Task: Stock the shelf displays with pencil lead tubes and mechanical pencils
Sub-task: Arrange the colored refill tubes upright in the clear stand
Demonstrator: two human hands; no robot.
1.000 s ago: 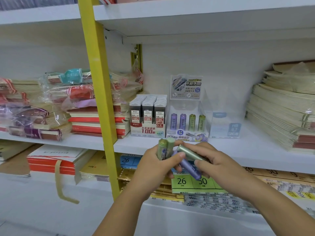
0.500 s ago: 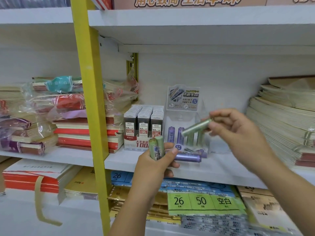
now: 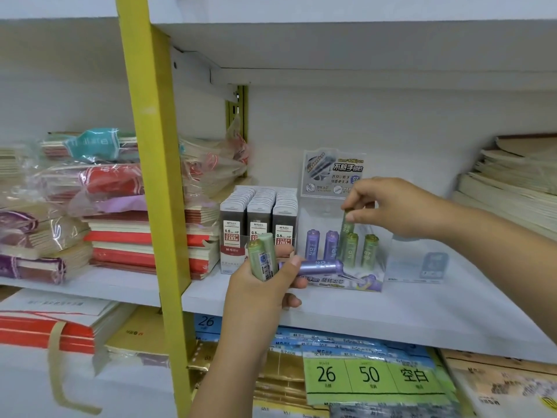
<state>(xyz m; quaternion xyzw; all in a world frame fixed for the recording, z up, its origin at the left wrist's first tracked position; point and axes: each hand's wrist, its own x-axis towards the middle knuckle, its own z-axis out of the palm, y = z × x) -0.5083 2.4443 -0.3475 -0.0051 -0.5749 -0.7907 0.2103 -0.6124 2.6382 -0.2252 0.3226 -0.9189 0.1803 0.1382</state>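
Note:
A clear display box (image 3: 376, 276) with a printed header card stands on the white shelf (image 3: 391, 315). Purple and green lead tubes stand upright inside it. My right hand (image 3: 394, 206) pinches a green lead tube (image 3: 347, 227) by its top, upright, inside the box just behind the front green tubes. My left hand (image 3: 265, 291) is in front of the box's left side. It grips two green tubes (image 3: 263, 259) upright and a purple tube (image 3: 319, 267) lying sideways.
A box of grey 0.5 HB lead cases (image 3: 259, 224) stands left of the display, a low clear box (image 3: 419, 263) to its right. Notebook stacks (image 3: 150, 239) and paper stacks (image 3: 512, 188) flank them. A yellow upright post (image 3: 150, 176) rises at left. Packets fill the lower shelf (image 3: 373, 378).
My right hand has turned the green tube from slanted to upright and lowered it into the display box. My left hand holds its tubes as before. The view has moved closer.

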